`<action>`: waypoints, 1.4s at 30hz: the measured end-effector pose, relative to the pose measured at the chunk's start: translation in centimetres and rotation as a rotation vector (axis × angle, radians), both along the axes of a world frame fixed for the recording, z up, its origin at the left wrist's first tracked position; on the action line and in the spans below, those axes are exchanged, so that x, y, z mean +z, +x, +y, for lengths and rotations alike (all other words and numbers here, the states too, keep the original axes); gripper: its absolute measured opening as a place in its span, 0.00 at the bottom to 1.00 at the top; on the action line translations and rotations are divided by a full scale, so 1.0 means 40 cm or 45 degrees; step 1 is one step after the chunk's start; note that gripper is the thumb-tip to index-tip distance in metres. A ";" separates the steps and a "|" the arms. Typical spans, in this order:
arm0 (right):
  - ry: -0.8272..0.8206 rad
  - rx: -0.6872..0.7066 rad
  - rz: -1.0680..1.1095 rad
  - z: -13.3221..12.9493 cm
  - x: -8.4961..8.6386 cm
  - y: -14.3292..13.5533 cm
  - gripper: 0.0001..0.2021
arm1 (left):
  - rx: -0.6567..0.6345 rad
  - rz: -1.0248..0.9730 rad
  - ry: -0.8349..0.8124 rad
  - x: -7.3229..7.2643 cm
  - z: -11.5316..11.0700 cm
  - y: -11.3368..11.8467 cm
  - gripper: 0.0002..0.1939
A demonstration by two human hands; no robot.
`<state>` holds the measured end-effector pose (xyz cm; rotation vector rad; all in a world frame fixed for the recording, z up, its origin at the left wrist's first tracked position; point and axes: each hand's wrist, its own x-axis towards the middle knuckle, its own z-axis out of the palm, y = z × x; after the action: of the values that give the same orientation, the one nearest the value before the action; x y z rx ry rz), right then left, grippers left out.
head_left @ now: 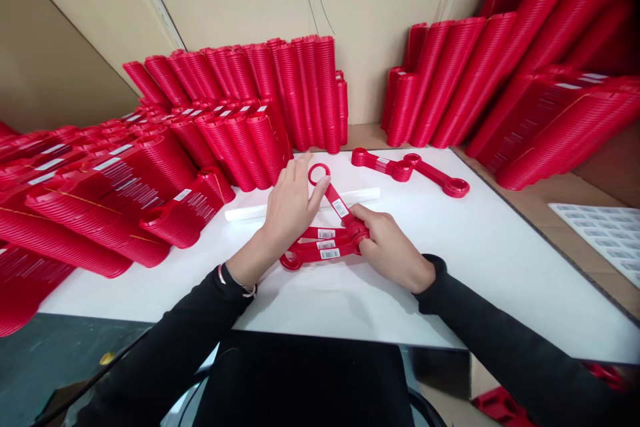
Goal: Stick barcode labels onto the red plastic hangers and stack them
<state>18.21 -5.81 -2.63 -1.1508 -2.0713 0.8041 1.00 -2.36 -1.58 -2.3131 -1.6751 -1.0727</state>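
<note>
My right hand [393,243] grips the overlapping right ends of several red ring-ended plastic pieces [327,245], fanned out low over the white tabletop. White barcode labels show on their flat middles. One red piece [336,199] angles up and away from the others, its ring end toward the back. Beside that ring is my left hand [291,202], fingers stretched out and thumb apart, with the thumb tip at the ring's edge. Whether the thumb presses on it, I cannot tell. Behind my left hand lies a white strip [360,196], partly covered.
Tall stacks of the red pieces [260,140] crowd the left and back. More stacks [450,80] lean at the right. Two short piles [383,164] [440,177] lie toward the back of the white table [480,267]. A sticker sheet [600,233] rests at far right.
</note>
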 end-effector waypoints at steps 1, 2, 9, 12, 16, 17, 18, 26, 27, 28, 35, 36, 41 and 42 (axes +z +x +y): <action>0.002 -0.004 -0.010 0.001 0.000 0.000 0.11 | -0.046 -0.076 -0.031 -0.001 0.003 -0.003 0.20; 0.004 -0.017 -0.023 0.002 -0.001 0.001 0.11 | -0.097 -0.152 -0.067 -0.001 0.006 -0.006 0.18; -0.017 -0.096 -0.061 0.015 -0.008 0.015 0.12 | -0.279 -0.556 -0.100 -0.014 0.022 -0.020 0.14; 0.027 -0.160 -0.074 0.017 -0.008 0.017 0.11 | -0.308 -0.354 -0.069 -0.012 0.021 -0.024 0.16; 0.050 -0.206 -0.112 0.020 -0.008 0.018 0.14 | -0.220 0.031 -0.108 -0.006 0.012 -0.021 0.08; 0.045 -0.203 -0.113 0.020 -0.008 0.019 0.15 | -0.187 0.083 -0.139 -0.006 0.010 -0.019 0.08; 0.042 -0.201 -0.113 0.021 -0.008 0.020 0.16 | -0.160 0.121 -0.177 -0.006 0.010 -0.018 0.09; 0.027 -0.186 -0.218 0.021 -0.014 0.015 0.10 | -0.174 0.357 -0.400 -0.029 0.036 -0.024 0.15; 0.022 -0.181 -0.226 0.021 -0.015 0.014 0.10 | -0.180 0.352 -0.446 -0.032 0.039 -0.025 0.15; 0.022 -0.178 -0.234 0.021 -0.016 0.014 0.10 | -0.180 0.338 -0.476 -0.034 0.040 -0.027 0.14; 0.048 -0.164 -0.231 0.022 -0.019 0.014 0.10 | -0.192 0.381 -0.401 -0.033 0.036 -0.030 0.11; 0.047 -0.171 -0.231 0.022 -0.018 0.015 0.10 | -0.180 0.397 -0.387 -0.031 0.036 -0.030 0.12; 0.003 -0.192 -0.240 0.021 -0.016 0.015 0.10 | -0.330 0.402 -0.526 -0.022 0.034 -0.032 0.13; -0.005 -0.189 -0.236 0.021 -0.016 0.015 0.10 | -0.383 0.382 -0.547 -0.020 0.033 -0.034 0.13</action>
<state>18.80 -4.99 -3.25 -1.4096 -2.1018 0.6523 -0.34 -1.04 -2.38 -2.8836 -1.5958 -0.3805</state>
